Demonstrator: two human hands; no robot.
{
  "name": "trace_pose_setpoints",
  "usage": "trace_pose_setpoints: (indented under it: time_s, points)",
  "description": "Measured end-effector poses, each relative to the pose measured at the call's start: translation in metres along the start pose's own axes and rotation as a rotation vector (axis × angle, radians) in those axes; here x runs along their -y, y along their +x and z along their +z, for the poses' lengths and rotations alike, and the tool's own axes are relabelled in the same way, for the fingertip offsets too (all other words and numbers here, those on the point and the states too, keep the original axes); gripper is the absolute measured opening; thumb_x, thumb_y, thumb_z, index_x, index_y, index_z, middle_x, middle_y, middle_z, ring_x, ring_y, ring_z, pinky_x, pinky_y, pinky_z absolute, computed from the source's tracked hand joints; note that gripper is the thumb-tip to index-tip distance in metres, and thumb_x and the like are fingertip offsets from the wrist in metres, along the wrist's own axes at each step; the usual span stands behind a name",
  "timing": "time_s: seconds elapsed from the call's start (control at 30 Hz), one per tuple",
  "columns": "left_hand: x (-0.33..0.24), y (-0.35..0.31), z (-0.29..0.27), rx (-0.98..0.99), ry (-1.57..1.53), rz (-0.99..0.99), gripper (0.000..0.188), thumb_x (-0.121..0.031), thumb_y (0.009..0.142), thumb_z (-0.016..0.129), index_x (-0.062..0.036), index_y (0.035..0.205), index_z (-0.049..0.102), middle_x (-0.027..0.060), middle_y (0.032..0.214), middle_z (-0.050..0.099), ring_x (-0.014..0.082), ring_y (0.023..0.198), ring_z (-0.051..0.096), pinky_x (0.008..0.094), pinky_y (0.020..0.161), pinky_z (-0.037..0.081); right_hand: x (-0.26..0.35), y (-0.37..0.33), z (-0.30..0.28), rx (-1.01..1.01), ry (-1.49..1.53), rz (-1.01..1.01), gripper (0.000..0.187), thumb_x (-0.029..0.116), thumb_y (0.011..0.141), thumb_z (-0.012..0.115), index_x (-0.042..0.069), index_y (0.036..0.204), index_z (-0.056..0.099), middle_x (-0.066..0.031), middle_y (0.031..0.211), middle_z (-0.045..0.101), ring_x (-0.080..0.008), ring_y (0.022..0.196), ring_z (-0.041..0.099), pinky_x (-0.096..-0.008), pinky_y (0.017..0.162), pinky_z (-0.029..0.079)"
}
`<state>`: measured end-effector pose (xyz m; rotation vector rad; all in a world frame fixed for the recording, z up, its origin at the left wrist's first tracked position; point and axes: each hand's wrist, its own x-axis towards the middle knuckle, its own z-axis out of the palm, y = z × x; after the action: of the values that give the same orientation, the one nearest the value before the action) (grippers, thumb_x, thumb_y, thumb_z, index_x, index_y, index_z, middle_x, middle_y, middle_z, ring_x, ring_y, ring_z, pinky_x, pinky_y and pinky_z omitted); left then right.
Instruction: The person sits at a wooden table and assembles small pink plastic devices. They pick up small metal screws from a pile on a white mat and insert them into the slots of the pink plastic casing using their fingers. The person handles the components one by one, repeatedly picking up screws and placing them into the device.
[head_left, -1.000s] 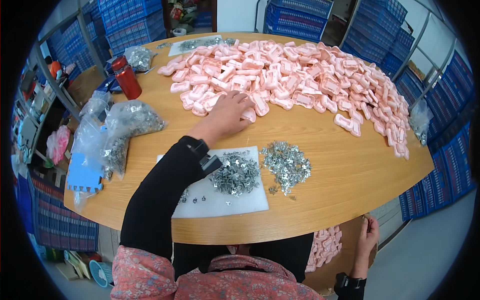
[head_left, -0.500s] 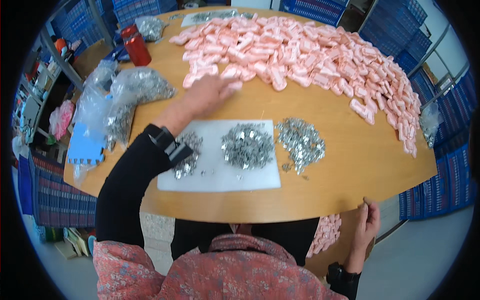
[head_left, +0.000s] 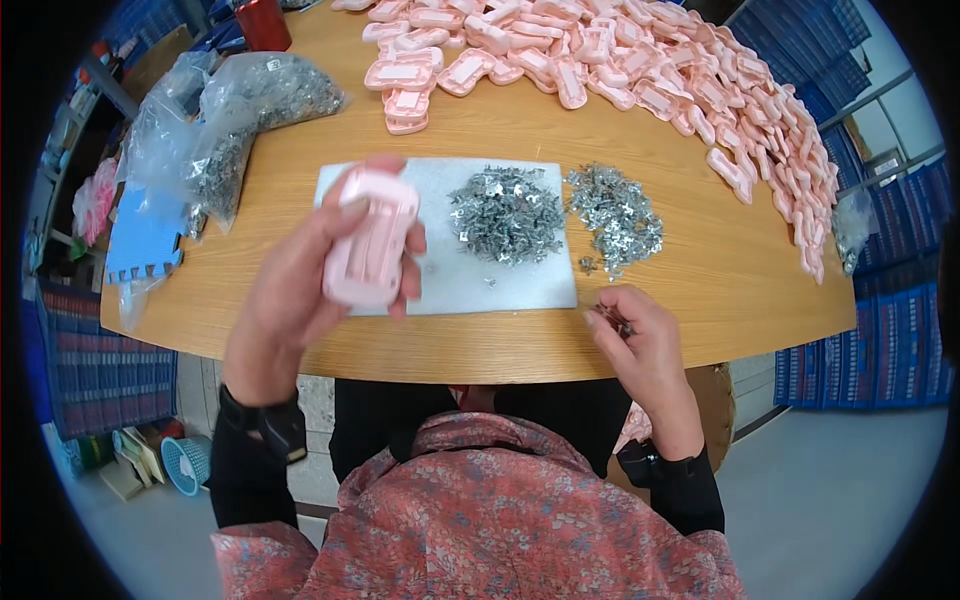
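Note:
A pink plastic casing with a long recess is held up in my left hand, fingers wrapped round its sides, above the left part of a white mat. My right hand is closed at the table's front edge, with small metal pieces between its thumb and fingers. On the mat lies a heap of small silvery metal clips. A second heap of metal pieces sits on the wood just right of the mat. My left hand and the casing cover the mat's left part.
A large heap of pink casings spreads over the table's far side and down the right. Clear bags of metal parts, a blue foam tile and a red can stand at left. Blue crates line the surroundings.
My left hand has come back from the pink heap to above the mat, now holding a casing. My right hand has moved left and up to the table's front edge. The view has tilted down.

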<state>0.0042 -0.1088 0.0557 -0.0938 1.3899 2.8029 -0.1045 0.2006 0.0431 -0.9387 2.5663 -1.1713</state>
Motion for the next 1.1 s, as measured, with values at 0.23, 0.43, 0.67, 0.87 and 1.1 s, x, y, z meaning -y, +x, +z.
trace_pose_setpoints:
  time_s: [0.23, 0.43, 0.67, 0.87, 1.1]
  points:
    - [0.067, -0.053, -0.008, -0.212, -0.253, -0.043, 0.046, -0.045, 0.105, 0.035, -0.0141, 0.138, 0.039, 0.0168, 0.097, 0.064, 0.0261, 0.074, 0.067, 0.0372, 0.061, 0.056, 0.029, 0.038, 0.04, 0.163, -0.073, -0.185, 0.016, 0.006, 0.084, 0.068, 0.002, 0.099, 0.065, -0.0147, 0.089, 0.065, -0.0321, 0.078, 0.065, -0.0384, 0.067, 0.051]
    - [0.079, -0.062, -0.018, -0.253, -0.243, -0.025, 0.048, -0.046, 0.105, 0.033, -0.0124, 0.139, 0.039, 0.0152, 0.098, 0.063, 0.0243, 0.076, 0.066, 0.0376, 0.063, 0.056, 0.019, 0.043, 0.054, 0.083, -0.11, -0.131, 0.018, 0.005, 0.082, 0.069, 0.003, 0.099, 0.065, -0.0146, 0.088, 0.065, -0.0321, 0.077, 0.065, -0.0382, 0.067, 0.052]
    - [0.079, -0.048, -0.006, -0.202, -0.315, -0.104, 0.052, -0.044, 0.105, 0.034, -0.0094, 0.143, 0.038, 0.0159, 0.101, 0.063, 0.0254, 0.086, 0.066, 0.041, 0.072, 0.059, 0.015, 0.046, 0.079, 0.027, -0.181, -0.2, 0.013, 0.007, 0.081, 0.07, 0.003, 0.094, 0.066, -0.0136, 0.085, 0.065, -0.0302, 0.073, 0.065, -0.038, 0.065, 0.052]
    - [0.08, -0.028, 0.002, -0.081, -0.43, -0.228, 0.047, -0.031, 0.103, 0.044, -0.0043, 0.141, 0.041, 0.011, 0.097, 0.064, 0.0197, 0.086, 0.065, 0.0384, 0.074, 0.058, 0.04, 0.042, 0.06, -0.013, 0.006, -0.224, 0.014, 0.004, 0.077, 0.073, 0.003, 0.088, 0.063, -0.0099, 0.079, 0.062, -0.0269, 0.066, 0.062, -0.0343, 0.056, 0.051]
    - [0.086, -0.008, 0.028, -0.177, -0.231, -0.145, 0.053, -0.005, 0.091, 0.065, -0.0034, 0.139, 0.044, 0.005, 0.095, 0.062, 0.015, 0.081, 0.064, 0.0308, 0.073, 0.055, 0.042, 0.035, 0.055, -0.048, -0.012, -0.544, 0.017, 0.003, 0.074, 0.075, 0.005, 0.085, 0.063, -0.0075, 0.077, 0.06, -0.0257, 0.066, 0.062, -0.0334, 0.054, 0.05]
